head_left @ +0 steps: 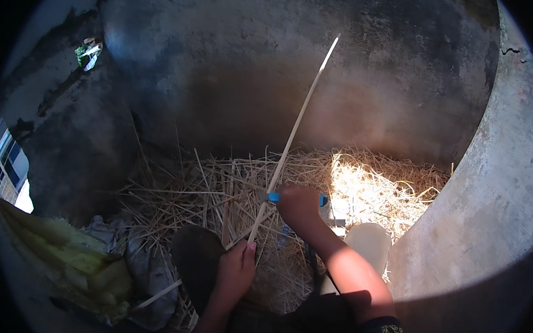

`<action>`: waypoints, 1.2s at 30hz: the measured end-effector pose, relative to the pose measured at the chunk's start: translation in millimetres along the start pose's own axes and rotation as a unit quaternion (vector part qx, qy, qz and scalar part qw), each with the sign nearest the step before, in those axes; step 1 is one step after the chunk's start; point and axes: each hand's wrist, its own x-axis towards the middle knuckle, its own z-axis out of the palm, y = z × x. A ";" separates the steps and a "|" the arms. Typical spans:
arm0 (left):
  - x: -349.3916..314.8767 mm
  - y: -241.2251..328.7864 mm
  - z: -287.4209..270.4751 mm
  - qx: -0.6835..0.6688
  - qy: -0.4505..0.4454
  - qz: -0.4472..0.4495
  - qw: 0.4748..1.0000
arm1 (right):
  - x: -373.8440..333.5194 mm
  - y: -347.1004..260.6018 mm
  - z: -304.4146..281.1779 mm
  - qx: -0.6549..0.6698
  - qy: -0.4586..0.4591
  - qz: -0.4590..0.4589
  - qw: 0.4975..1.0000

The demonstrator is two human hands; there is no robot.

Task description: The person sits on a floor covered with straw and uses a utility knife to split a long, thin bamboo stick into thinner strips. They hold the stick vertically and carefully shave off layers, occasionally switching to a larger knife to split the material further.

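Note:
A long, thin pale strip (300, 116), which looks like split bamboo, slants up and away from me toward the wall. My left hand (236, 267) grips it low down, thumb along its side. My right hand (299, 206) is closed around a blue-handled knife (273, 197), whose handle end shows on the far side of the fist. Its short blade meets the strip a little above my left hand. A pale stick (156, 295) emerges at the lower left; whether it belongs to the same strip is hidden.
Shavings and straw-like strips (204, 184) cover the floor, partly sunlit at right. A curved grey concrete wall (235, 73) surrounds me, with holes at left. Yellowish sheeting (77, 265) lies lower left. My knees (368, 246) are below my arms.

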 end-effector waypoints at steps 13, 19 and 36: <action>-58.8 19.2 13.4 0.102 -0.033 -0.048 0.993 | 53.7 77.7 9.3 0.009 0.089 0.313 0.946; -79.4 -17.0 -11.5 0.015 -0.056 -0.077 0.995 | 52.5 68.7 -18.5 0.025 0.134 0.230 0.964; -41.5 -8.0 1.1 0.068 0.030 -0.044 0.996 | 29.5 -10.9 23.2 0.044 0.064 -0.020 0.997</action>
